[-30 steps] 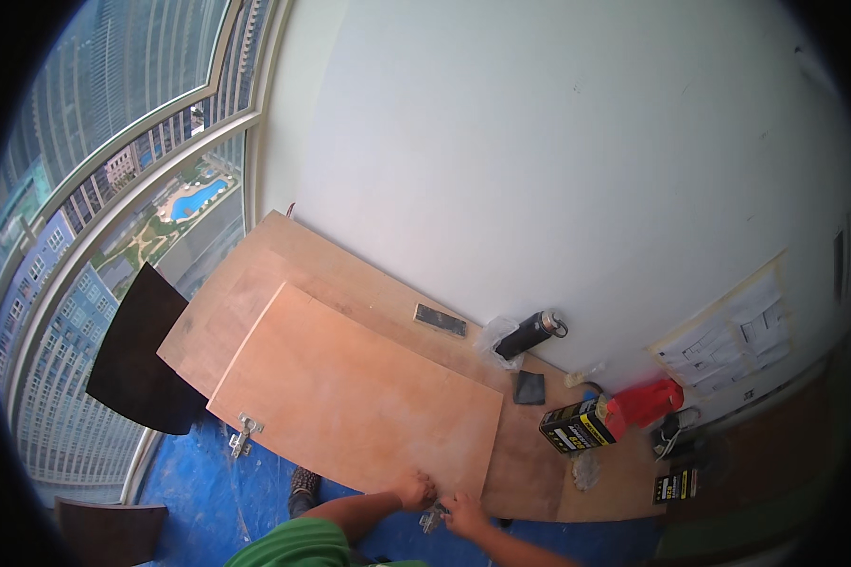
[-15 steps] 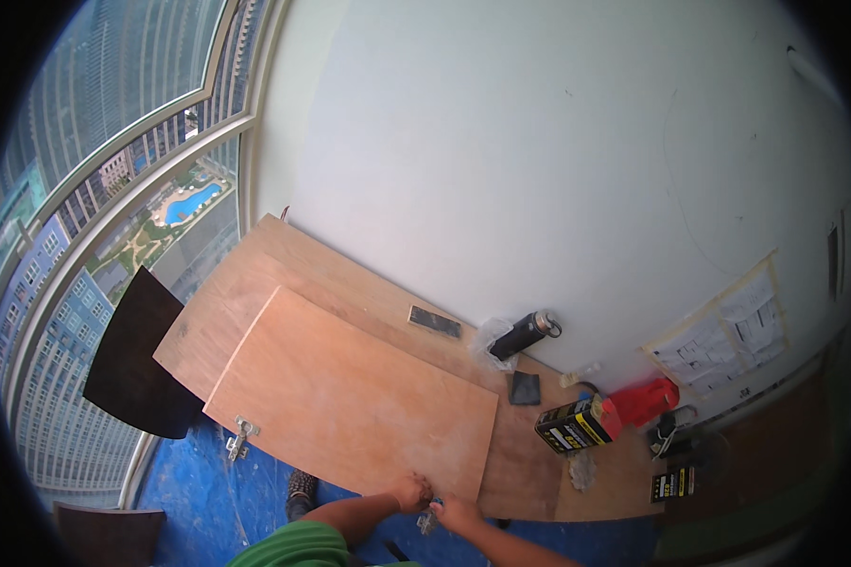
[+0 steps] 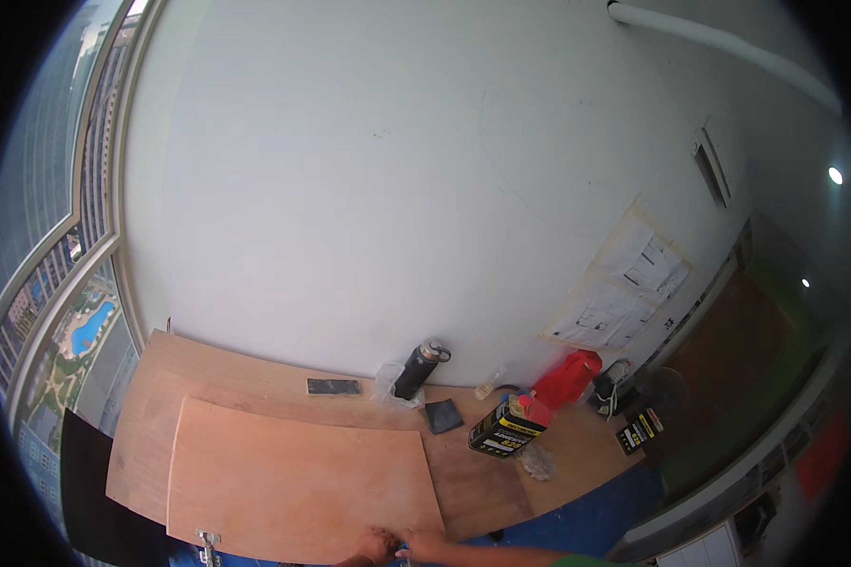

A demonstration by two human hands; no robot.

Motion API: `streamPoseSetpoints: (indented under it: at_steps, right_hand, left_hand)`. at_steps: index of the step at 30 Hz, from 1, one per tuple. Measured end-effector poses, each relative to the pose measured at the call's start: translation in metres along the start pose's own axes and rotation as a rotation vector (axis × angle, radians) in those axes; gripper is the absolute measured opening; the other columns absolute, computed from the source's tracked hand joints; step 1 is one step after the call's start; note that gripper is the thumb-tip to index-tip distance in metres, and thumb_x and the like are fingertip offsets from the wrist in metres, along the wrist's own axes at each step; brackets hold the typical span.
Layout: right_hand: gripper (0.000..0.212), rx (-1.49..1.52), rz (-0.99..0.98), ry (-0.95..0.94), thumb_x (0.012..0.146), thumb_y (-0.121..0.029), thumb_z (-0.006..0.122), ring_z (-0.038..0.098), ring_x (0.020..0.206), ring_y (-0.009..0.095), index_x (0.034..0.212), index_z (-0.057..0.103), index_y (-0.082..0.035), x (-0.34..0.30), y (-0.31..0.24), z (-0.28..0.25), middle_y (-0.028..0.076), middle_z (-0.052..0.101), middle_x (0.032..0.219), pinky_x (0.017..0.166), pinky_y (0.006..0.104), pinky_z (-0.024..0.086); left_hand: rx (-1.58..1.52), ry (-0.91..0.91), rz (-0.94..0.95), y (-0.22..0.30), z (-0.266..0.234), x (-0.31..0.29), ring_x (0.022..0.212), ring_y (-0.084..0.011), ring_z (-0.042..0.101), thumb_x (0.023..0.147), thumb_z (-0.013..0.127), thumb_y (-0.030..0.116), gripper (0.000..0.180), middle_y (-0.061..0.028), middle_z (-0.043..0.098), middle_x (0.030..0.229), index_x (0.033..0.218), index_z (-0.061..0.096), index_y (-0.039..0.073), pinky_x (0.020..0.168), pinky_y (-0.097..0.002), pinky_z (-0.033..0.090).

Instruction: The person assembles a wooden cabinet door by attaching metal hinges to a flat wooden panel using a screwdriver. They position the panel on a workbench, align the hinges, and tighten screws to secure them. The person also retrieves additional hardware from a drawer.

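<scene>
A flat wooden panel (image 3: 303, 472) lies on a larger plywood worktop. At its near edge, toward the right corner, my left hand (image 3: 376, 544) and my right hand (image 3: 425, 546) meet, both with curled fingers. A small blue bit shows between them, too small to name; the lower frame edge cuts off what lies below. What either hand grips is hidden. Near the panel's left corner a metal cabinet hinge (image 3: 209, 546) is fixed at the edge, its arm sticking out past the wood.
Along the back of the worktop (image 3: 482, 501) stand a dark flask (image 3: 419, 370), a sanding block (image 3: 334, 386), a dark square sheet (image 3: 442, 416), a black and yellow can (image 3: 506, 427) and a red bag (image 3: 567, 378). A dark board (image 3: 90, 491) leans at left by the window. Blue sheeting (image 3: 586, 515) covers the floor.
My view has tilted up and swung right, so the bench and hands sit lower in the picture. Both hands stay together at the panel's near edge; the metal hinge beside them has dropped from sight.
</scene>
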State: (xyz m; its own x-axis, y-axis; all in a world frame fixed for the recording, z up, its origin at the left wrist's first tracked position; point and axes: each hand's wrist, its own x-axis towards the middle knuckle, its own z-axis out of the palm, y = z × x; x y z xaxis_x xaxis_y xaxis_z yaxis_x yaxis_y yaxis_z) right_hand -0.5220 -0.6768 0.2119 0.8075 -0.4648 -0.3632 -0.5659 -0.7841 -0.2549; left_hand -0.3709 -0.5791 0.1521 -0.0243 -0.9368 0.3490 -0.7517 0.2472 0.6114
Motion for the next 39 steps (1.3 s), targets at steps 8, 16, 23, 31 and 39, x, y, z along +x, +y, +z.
streamPoseSetpoints:
  at_steps: [8, 16, 23, 31, 39]
  right_hand:
    - [0.042, 0.183, 0.042, -0.004, 0.087, -0.04, 0.06, 0.068, 0.097, 0.04, 0.105, 0.071, -0.004, 0.009, -0.004, 0.008, 0.025, 0.07, 0.102, 0.085, 0.0519, 0.052]
    - [0.033, 0.081, -0.233, 0.228, 0.088, -0.034, 0.06, 0.066, 0.099, 0.039, 0.105, 0.071, -0.008, -0.005, -0.024, -0.02, 0.021, 0.069, 0.11, 0.084, 0.0513, 0.053]
    - [0.026, 0.091, 0.185, -0.184, 0.088, -0.026, 0.065, 0.062, 0.104, 0.036, 0.11, 0.064, -0.012, -0.015, -0.047, -0.06, 0.017, 0.064, 0.106, 0.087, 0.0471, 0.052]
    - [0.032, -0.031, -0.105, -0.159, 0.083, -0.015, 0.067, 0.06, 0.11, 0.037, 0.115, 0.064, -0.012, -0.021, -0.033, -0.073, 0.017, 0.061, 0.112, 0.089, 0.0476, 0.051]
    - [0.03, 0.115, 0.279, -0.232, 0.088, -0.025, 0.067, 0.065, 0.103, 0.039, 0.115, 0.068, -0.012, -0.016, -0.052, -0.084, 0.016, 0.067, 0.107, 0.088, 0.0483, 0.053]
  left_hand:
    - [-0.144, 0.108, -0.063, 0.007, -0.004, 0.004, 0.073, -0.0342, 0.064, 0.07, 0.072, 0.034, 0.018, -0.0115, 0.068, 0.075, 0.068, 0.066, 0.016, 0.068, -0.0506, 0.048]
    - [-0.13, 0.004, -0.098, 0.004, -0.007, 0.001, 0.076, -0.0383, 0.063, 0.075, 0.071, 0.038, 0.027, -0.0169, 0.066, 0.078, 0.077, 0.067, 0.011, 0.073, -0.0524, 0.049]
    - [0.054, -0.046, 0.018, 0.002, -0.004, 0.005, 0.078, -0.0353, 0.064, 0.075, 0.073, 0.043, 0.03, -0.0143, 0.069, 0.084, 0.083, 0.07, 0.014, 0.075, -0.049, 0.052]
    - [-0.047, -0.122, -0.009, -0.014, 0.007, 0.001, 0.094, -0.0244, 0.063, 0.074, 0.072, 0.034, 0.017, -0.0003, 0.07, 0.085, 0.079, 0.073, 0.018, 0.084, -0.0416, 0.047]
    - [0.014, -0.134, -0.024, -0.021, 0.027, -0.001, 0.088, -0.0268, 0.064, 0.072, 0.075, 0.04, 0.023, -0.0028, 0.069, 0.079, 0.076, 0.071, 0.018, 0.083, -0.0424, 0.045]
